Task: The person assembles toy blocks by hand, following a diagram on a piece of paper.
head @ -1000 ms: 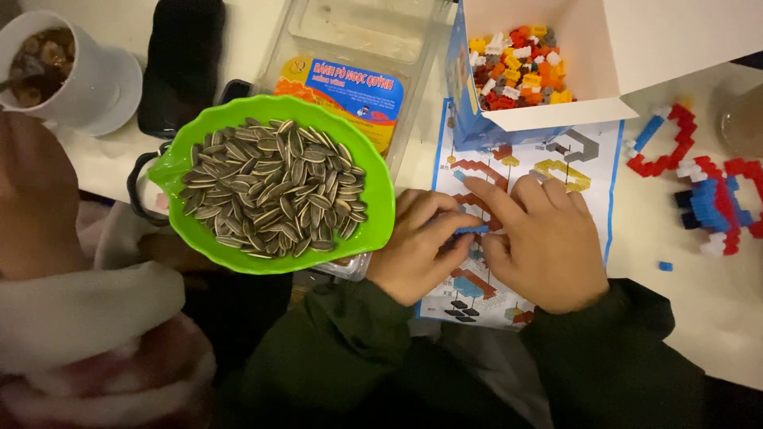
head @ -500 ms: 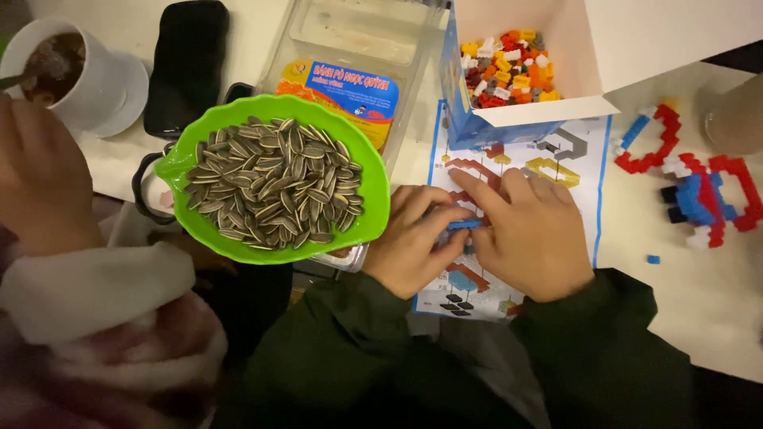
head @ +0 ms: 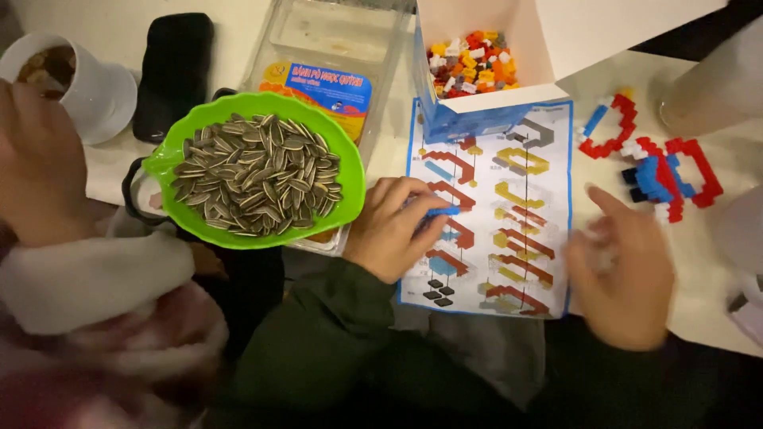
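Note:
My left hand [head: 391, 229] rests on the left edge of a printed building sheet [head: 509, 238] and pinches a small blue brick piece [head: 439, 212] between thumb and fingers. My right hand [head: 628, 274] hovers blurred over the sheet's right edge with its fingers apart and nothing seen in it. Just beyond it lies a partly built red, blue and white brick figure [head: 660, 175]. A white cardboard box [head: 469, 119] holding several loose coloured bricks [head: 475, 56] stands at the top of the sheet.
A green leaf-shaped bowl of sunflower seeds [head: 262, 171] sits left of my left hand, over a clear plastic tray [head: 334, 40]. A black phone [head: 171, 71] and white cup [head: 91, 91] stand far left. Another person's hand [head: 40, 167] and pale sleeve are at the left edge.
My right hand has pulled away from my left hand and swung right, off the blue piece. The left hand keeps the blue piece in place.

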